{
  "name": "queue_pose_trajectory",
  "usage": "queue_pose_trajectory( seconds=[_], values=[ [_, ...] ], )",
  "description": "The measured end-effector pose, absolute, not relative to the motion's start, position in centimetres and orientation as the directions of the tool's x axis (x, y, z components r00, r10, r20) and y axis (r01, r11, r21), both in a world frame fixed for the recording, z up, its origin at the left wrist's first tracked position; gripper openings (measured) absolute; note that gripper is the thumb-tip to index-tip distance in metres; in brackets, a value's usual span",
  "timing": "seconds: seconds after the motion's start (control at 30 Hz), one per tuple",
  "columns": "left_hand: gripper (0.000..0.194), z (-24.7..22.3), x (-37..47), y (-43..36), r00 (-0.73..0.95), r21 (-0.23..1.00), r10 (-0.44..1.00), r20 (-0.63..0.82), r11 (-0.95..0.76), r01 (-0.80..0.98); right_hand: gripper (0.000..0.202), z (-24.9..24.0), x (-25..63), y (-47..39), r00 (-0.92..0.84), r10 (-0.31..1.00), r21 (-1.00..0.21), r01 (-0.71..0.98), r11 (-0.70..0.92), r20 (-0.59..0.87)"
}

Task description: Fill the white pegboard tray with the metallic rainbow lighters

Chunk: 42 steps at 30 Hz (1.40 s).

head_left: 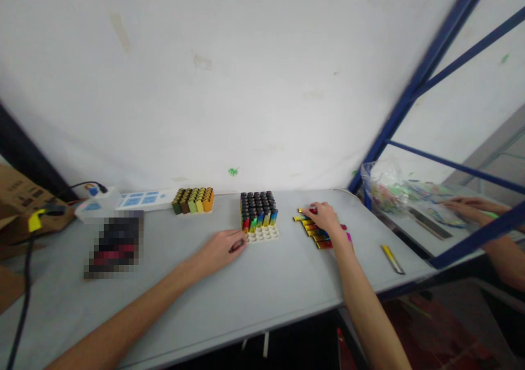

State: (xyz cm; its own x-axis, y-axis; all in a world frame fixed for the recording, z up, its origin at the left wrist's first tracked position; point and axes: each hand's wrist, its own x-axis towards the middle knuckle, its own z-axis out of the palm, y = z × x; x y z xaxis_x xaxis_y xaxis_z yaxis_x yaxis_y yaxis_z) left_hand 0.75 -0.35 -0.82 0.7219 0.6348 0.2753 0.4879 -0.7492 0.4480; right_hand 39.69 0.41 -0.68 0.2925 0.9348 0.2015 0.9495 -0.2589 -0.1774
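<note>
A white tray (262, 234) at the middle of the table holds rows of upright black-topped tubes (258, 201); its front rows show bare holes. At the tray's front left corner rests my left hand (225, 248), its fingers curled together; whether anything lies in them is hidden. Off to the right, my right hand (323, 217) reaches over a spread of shiny gold and coloured strips (314, 230), its fingertips at the upper ones. What its fingers hold, if anything, is too small to tell.
Back left stand a block of gold-topped pieces (193, 200) and a power strip (143, 199). A yellow cutter (392, 259) lies at the right edge. Beyond the blue frame (410, 99) are a plastic bag (385, 187) and another person's hands (467, 209).
</note>
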Motion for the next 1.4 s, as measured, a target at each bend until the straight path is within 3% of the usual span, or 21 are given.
queue_pose_trajectory(
  seconds=[0.1,0.37,0.53,0.7,0.8,0.9,1.1,1.4],
  values=[
    [0.013,-0.9,0.7,-0.3,0.721,0.451,0.637,0.273,-0.747,0.489,0.056,-0.6,39.9,0.9,0.327,0.924,-0.249,0.928,-0.276,0.196],
    [0.015,-0.9,0.9,-0.3,0.715,0.450,0.643,0.276,-0.743,0.495,0.025,-0.7,41.0,1.7,0.241,0.956,-0.514,0.849,-0.124,0.167],
    [0.013,-0.9,1.0,-0.2,0.709,0.447,0.651,0.270,-0.737,0.507,0.024,-0.3,40.2,1.3,0.145,0.924,-0.555,0.827,0.083,0.354],
    [0.013,-0.9,1.0,-0.2,0.707,0.449,0.660,0.254,-0.728,0.518,0.038,0.9,38.0,0.9,0.026,0.940,-0.791,0.549,0.270,0.339],
    [0.011,-0.8,1.1,-0.3,0.707,0.459,0.662,0.249,-0.724,0.516,0.041,1.8,35.5,0.5,-0.032,0.938,-0.870,0.364,0.333,0.345],
    [0.010,-0.7,1.1,-0.3,0.702,0.467,0.665,0.255,-0.721,0.513,0.040,2.6,32.7,0.0,-0.082,0.923,-0.880,0.280,0.384,0.377],
    [0.009,-0.8,1.1,-0.3,0.708,0.455,0.655,0.265,-0.732,0.507,0.033,2.7,28.5,-0.8,-0.169,0.873,-0.822,0.295,0.488,0.457],
    [0.011,-0.6,1.2,-0.4,0.708,0.455,0.654,0.265,-0.733,0.506,0.030,2.5,27.3,-1.5,-0.287,0.758,-0.604,0.470,0.644,0.585]
  ],
)
